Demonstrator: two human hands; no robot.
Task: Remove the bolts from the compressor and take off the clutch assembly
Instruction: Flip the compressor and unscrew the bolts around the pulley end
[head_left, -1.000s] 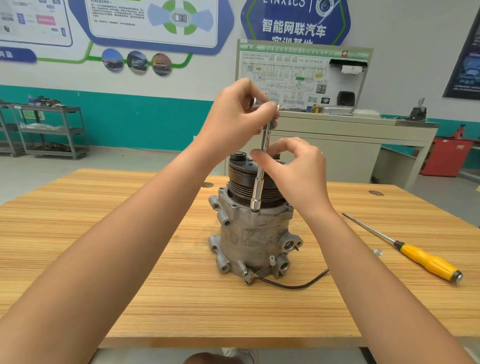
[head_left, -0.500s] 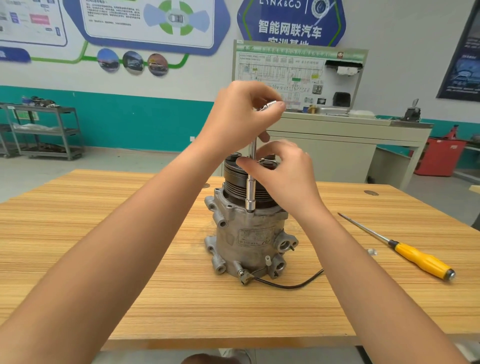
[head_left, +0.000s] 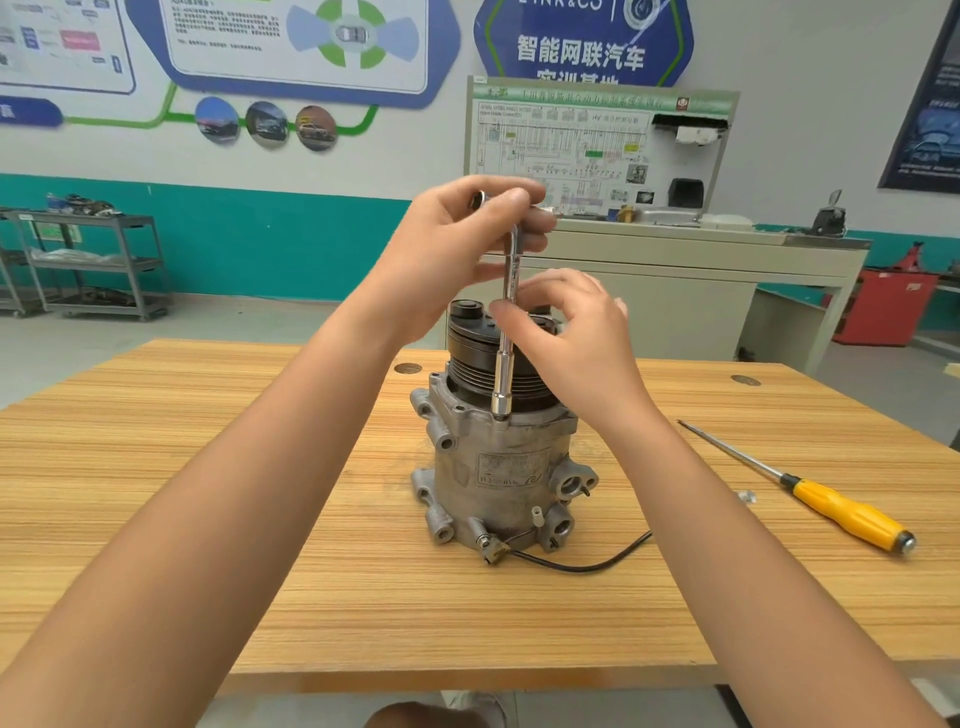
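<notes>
Left hand (head_left: 457, 249), upper centre of the frame, fingers curled tight around the top of the wrench (head_left: 506, 332), thumb over its head. Right hand (head_left: 576, 343), just below and to the right, pinches the wrench shaft between thumb and forefinger, the other fingers loosely spread above the clutch (head_left: 483, 358). The wrench stands nearly upright; its socket end sits on a bolt (head_left: 501, 422) at the front rim of the compressor (head_left: 498, 478). The compressor, a grey metal body, stands on end at the centre of the frame on the table (head_left: 260, 519), with the black grooved clutch on top, partly hidden behind the right hand. A black wire (head_left: 587, 564) runs from the base of the compressor along the table toward the right. At the right of the frame, well apart from the compressor, a screwdriver (head_left: 810, 499) with a yellow handle lies flat on the table, its tip pointing toward the upper left. Both forearms reach in from the lower corners of the frame.
</notes>
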